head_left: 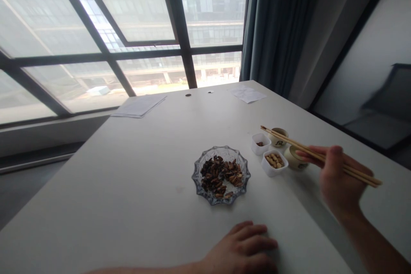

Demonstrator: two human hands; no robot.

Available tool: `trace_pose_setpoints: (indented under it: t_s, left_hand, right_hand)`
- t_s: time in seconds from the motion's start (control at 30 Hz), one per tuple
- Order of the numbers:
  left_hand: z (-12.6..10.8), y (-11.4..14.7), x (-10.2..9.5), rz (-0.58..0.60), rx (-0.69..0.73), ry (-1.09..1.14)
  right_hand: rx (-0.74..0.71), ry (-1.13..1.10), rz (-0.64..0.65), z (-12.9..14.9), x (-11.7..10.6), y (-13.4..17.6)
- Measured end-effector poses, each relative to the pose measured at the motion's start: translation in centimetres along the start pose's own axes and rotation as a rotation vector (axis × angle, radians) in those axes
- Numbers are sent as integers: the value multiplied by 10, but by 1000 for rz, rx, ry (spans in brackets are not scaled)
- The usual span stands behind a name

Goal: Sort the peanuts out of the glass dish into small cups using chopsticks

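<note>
Beyond the scalloped glass dish (pixel 205 197), a dark-framed window (pixel 135 8) is letting in daylight, and a white table (pixel 138 192) is spreading beneath the dish on every side. Well to the dish's right, my right hand (pixel 340 180) is gripping wooden chopsticks (pixel 290 141), fingers curled closed around the pair; I am not able to tell whether my fingertips are touching the cream cup (pixel 290 163) behind them. On the dish's near side, my left hand (pixel 242 248) is resting palm-down, fingers loosely bent and slightly apart, with nothing showing in it. The dish is holding brown seed-like pieces (pixel 213 175). To its right, that cup and a second cream cup (pixel 278 141) are standing behind two white plastic tubs; the nearer tub (pixel 272 172) is containing tan, peanut-like pieces (pixel 274 160), the farther tub (pixel 258 150) small dark bits (pixel 260 144).
</note>
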State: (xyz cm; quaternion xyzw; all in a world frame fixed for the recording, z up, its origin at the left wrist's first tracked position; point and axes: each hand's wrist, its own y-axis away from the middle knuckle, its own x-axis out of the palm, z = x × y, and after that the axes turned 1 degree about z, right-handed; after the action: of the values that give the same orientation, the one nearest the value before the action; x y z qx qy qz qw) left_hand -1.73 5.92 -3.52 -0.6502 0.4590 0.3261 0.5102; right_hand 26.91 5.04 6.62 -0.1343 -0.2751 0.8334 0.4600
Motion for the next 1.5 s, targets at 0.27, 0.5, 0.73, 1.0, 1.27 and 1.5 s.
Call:
trace_pose_setpoints:
  t_s: [0.27, 0.5, 0.73, 1.0, 1.27, 1.5]
  left_hand:
    - [1, 0, -2, 46, -4, 29]
    - [-2, -1, -4, 71, -5, 21]
    - [0, -1, -8, 112, -4, 28]
    - [-1, -2, -5, 64, -4, -9]
    - [-1, -2, -1, 55, -3, -53]
    - [-1, -1, 0, 33, -5, -35]
  right_hand:
    - [83, -73, -19, -4, -7, -5]
    - [102, -100, -11, -2, -7, -3]
    - [61, -109, 116, -4, 0, 10]
    - [127, -227, 536, 5, 22, 52]
    - [227, -292, 668, -3, 40, 71]
    - [266, -303, 666, -9, 39, 73]
